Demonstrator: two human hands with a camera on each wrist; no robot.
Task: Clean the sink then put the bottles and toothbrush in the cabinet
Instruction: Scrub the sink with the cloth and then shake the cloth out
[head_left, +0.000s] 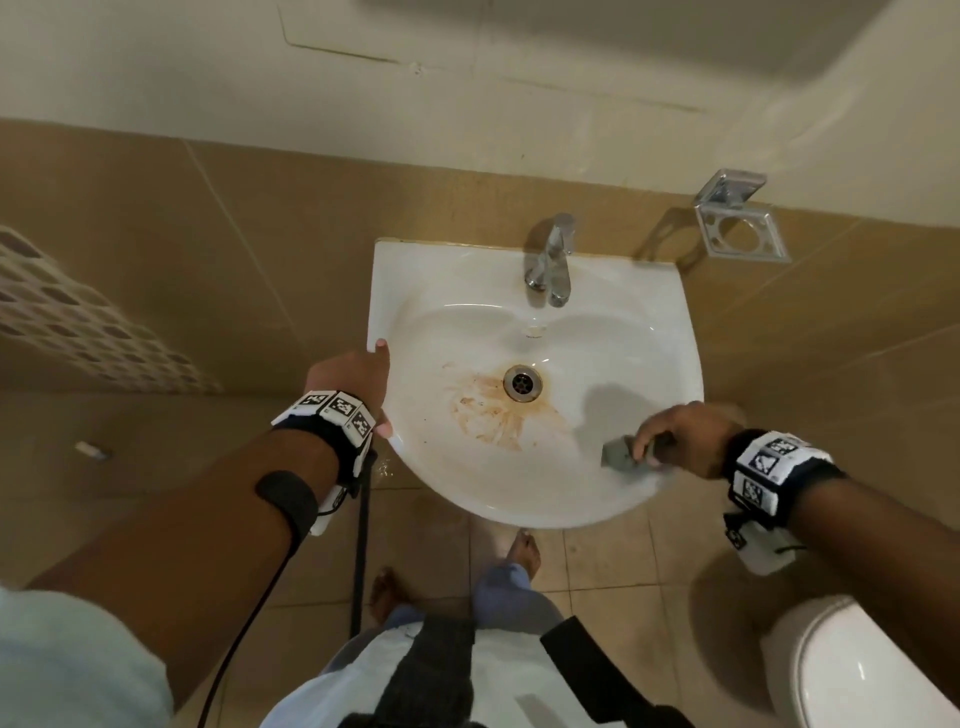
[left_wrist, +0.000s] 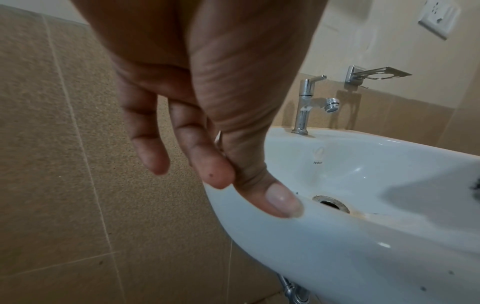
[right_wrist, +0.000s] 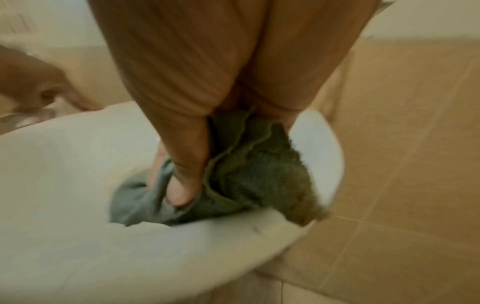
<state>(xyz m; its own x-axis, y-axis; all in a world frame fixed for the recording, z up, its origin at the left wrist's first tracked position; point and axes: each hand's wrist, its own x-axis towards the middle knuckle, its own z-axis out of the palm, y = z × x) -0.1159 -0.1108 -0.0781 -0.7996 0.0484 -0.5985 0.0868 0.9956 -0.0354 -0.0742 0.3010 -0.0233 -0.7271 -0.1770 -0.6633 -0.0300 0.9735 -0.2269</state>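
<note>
The white wall-mounted sink (head_left: 675, 312) has a brown smeared stain (head_left: 488, 410) in the bowl beside the metal drain (head_left: 522, 383). My left hand (head_left: 358, 384) rests on the sink's left rim. In the left wrist view its thumb (left_wrist: 283, 201) lies on the rim of the sink (left_wrist: 363, 257) and the fingers hang loosely outside. My right hand (head_left: 675, 436) grips a bunched grey-green cloth (head_left: 618, 457) against the bowl's right inner wall. The right wrist view shows this cloth (right_wrist: 259, 176) crumpled under the thumb (right_wrist: 187, 181). No bottle or toothbrush shows in any view.
A chrome faucet (head_left: 550, 260) stands at the back of the sink. A metal holder (head_left: 737, 223) juts from the tiled wall at the right. A white toilet (head_left: 857, 665) sits at the lower right. A small white object (head_left: 92, 450) lies on the floor at the left.
</note>
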